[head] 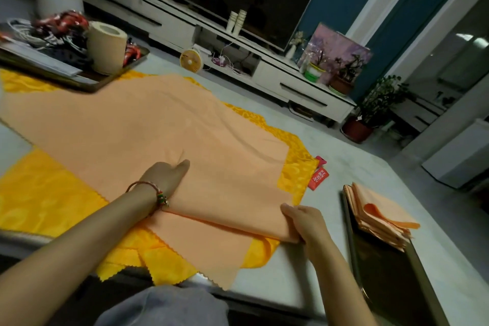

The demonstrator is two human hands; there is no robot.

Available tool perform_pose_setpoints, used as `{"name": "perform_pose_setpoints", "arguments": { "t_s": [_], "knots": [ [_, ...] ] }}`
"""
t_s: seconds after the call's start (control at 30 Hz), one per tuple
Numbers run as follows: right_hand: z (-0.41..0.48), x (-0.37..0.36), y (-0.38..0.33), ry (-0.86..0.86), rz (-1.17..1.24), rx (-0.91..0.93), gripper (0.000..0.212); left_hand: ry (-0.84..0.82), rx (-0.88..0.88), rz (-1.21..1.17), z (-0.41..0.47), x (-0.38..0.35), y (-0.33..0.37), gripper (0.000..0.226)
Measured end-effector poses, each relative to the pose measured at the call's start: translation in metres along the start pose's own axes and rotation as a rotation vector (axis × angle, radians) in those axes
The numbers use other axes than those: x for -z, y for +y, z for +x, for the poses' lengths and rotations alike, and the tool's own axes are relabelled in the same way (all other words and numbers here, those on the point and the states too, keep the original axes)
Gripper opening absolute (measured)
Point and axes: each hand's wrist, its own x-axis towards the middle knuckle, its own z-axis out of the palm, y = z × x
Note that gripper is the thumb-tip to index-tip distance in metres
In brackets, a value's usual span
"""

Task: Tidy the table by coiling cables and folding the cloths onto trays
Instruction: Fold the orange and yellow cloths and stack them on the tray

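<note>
Right hand (304, 222) pinched the folded peach cloth (158, 124) near the table (280, 270) front edge; left hand (164, 177) pressed it, fingers unclear.

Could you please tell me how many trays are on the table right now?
2. The left tray at the far left holds tangled cables and a paper roll; the right tray, near the right hand, carries folded cloths. Another could lie outside the view.
</note>
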Motion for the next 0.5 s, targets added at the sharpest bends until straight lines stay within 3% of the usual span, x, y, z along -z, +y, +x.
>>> {"name": "perform_pose_setpoints", "arguments": {
  "t_s": [0.17, 0.27, 0.4, 0.5],
  "knots": [
    [0.008, -0.007, -0.003, 0.036, -0.226, -0.045, 0.022, 0.109, -0.023, 0.088, 0.007, -0.009, -0.006, 0.038],
    [0.011, -0.017, 0.001, 0.071, -0.382, -0.011, 0.034, 0.144, -0.038, 0.131, 0.01, -0.011, -0.009, 0.037],
    [0.013, -0.024, 0.002, 0.236, -0.545, 0.074, 0.034, 0.225, -0.123, 0.183, 0.007, -0.015, -0.011, 0.037],
    [0.014, -0.032, 0.003, 0.312, -0.653, 0.144, 0.041, 0.388, -0.172, 0.257, -0.007, -0.024, -0.013, 0.031]
  ]
}}
